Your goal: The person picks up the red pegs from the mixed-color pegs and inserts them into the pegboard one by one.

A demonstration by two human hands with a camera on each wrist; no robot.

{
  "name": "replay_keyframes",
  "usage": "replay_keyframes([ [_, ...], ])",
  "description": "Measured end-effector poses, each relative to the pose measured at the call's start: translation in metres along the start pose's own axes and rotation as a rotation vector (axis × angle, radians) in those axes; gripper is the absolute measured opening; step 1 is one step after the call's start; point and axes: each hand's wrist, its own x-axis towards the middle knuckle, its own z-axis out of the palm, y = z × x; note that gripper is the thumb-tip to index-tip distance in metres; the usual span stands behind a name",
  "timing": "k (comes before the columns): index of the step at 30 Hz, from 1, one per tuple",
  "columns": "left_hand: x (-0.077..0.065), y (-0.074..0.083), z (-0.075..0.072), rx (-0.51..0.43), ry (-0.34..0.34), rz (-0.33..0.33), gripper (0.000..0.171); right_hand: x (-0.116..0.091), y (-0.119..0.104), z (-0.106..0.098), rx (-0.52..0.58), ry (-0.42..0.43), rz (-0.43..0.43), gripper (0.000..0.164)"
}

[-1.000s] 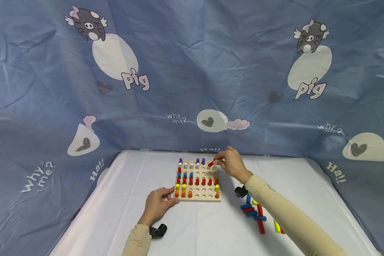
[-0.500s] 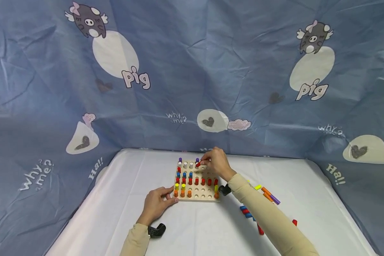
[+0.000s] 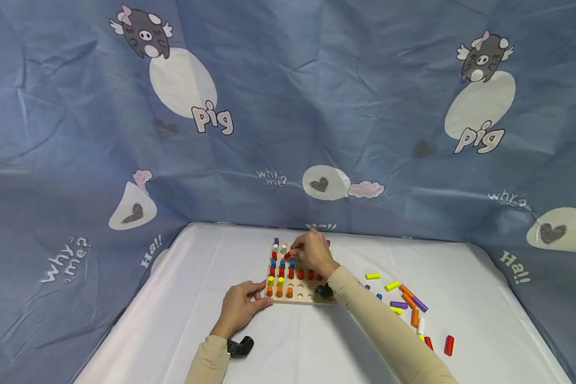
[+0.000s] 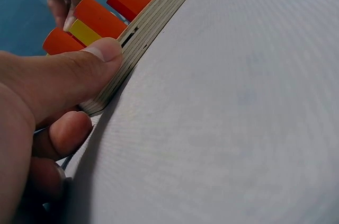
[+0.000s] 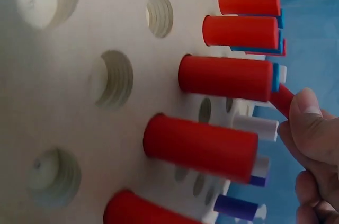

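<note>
A wooden pegboard (image 3: 300, 302) lies on the white table, with coloured pegs upright in rows. My left hand (image 3: 240, 306) grips its near left corner; in the left wrist view the thumb (image 4: 100, 54) presses on the edge beside orange pegs (image 4: 100, 16). Over the board's back half, my right hand (image 3: 315, 253) pinches a tilted red peg (image 3: 288, 255) between thumb and fingers. In the right wrist view this red peg (image 5: 282, 100) shows partly behind a standing row of red pegs (image 5: 228, 77). Whether its lower end touches a hole is hidden. The right hand covers several back holes.
Loose pegs lie on the table right of the board, among them a yellow peg (image 3: 373, 276), a purple peg (image 3: 399, 305), an orange peg (image 3: 415, 318) and a red peg (image 3: 448, 345). The right forearm (image 3: 384, 325) covers part of them. A blue cloth (image 3: 288, 106) hangs behind the table.
My right hand has moved left across the back of the board and a little nearer, carrying the red peg. The left hand keeps its grip on the corner. The head view has shifted slightly.
</note>
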Motion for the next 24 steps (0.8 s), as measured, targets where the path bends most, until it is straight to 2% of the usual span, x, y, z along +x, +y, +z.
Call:
replay_keyframes([
  [11, -0.002, 0.002, 0.001, -0.016, -0.017, -0.026, 0.052, 0.001, -0.001, 0.015, -0.129, -0.021, -0.067, 0.006],
  [16, -0.001, 0.000, 0.000, -0.005, 0.002, -0.004, 0.052, 0.005, -0.007, 0.020, -0.202, -0.023, -0.075, 0.006],
  [20, 0.000, -0.001, -0.001, -0.014, 0.005, -0.012, 0.052, 0.008, -0.012, 0.027, -0.221, -0.045, -0.052, 0.006],
  [24, 0.001, -0.002, -0.001, -0.021, -0.003, -0.003, 0.052, 0.008, -0.016, 0.032, -0.205, -0.054, 0.013, 0.008],
])
